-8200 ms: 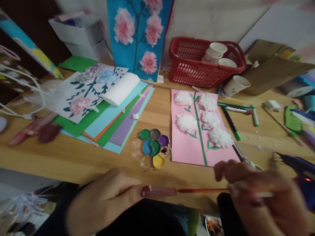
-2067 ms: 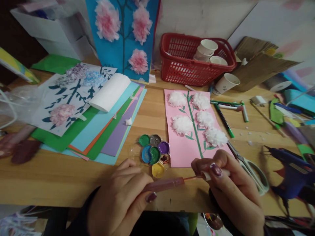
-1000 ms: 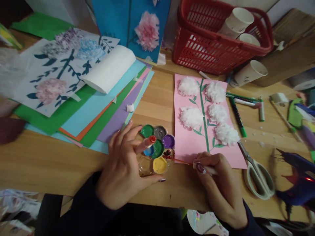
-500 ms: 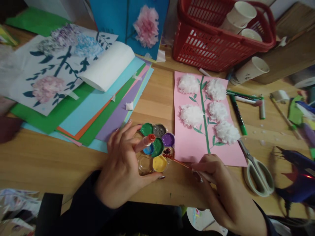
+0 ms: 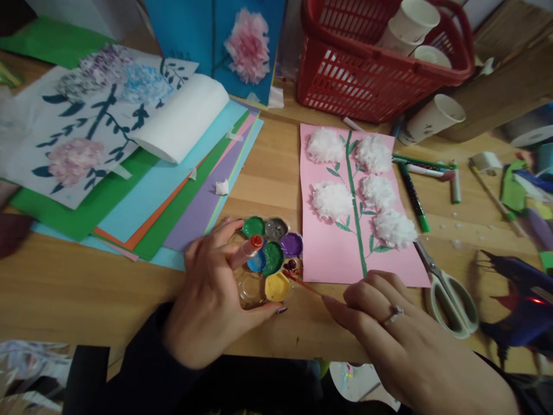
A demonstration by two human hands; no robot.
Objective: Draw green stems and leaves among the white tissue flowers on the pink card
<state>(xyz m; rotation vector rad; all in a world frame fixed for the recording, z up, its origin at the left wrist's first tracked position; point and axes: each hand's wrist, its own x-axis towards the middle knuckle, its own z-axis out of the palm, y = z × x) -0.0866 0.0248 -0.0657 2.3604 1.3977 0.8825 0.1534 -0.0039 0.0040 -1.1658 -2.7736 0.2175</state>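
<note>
My left hand (image 5: 211, 300) rests on a round paint palette (image 5: 270, 259) with green, grey, purple, blue and yellow wells, and holds a pink brush cap (image 5: 244, 252) between its fingers. My right hand (image 5: 401, 340) pinches a thin red paintbrush (image 5: 302, 282) whose tip sits in the dark red well at the palette's right edge. Just right of the palette lies a pink sheet (image 5: 349, 207) with a green stem and several white tissue flowers.
A stack of coloured paper (image 5: 173, 196) with a flower picture lies at the left. A red basket (image 5: 380, 63) holding paper cups stands behind. Markers (image 5: 415, 196), scissors (image 5: 449, 288) and a blue glue gun (image 5: 522, 294) lie at the right. A blue flower card (image 5: 224, 40) leans at the back.
My hands pulled the cap off the brush. The left hand then settled on the palette with the cap, and the right hand brought the brush tip into the red paint.
</note>
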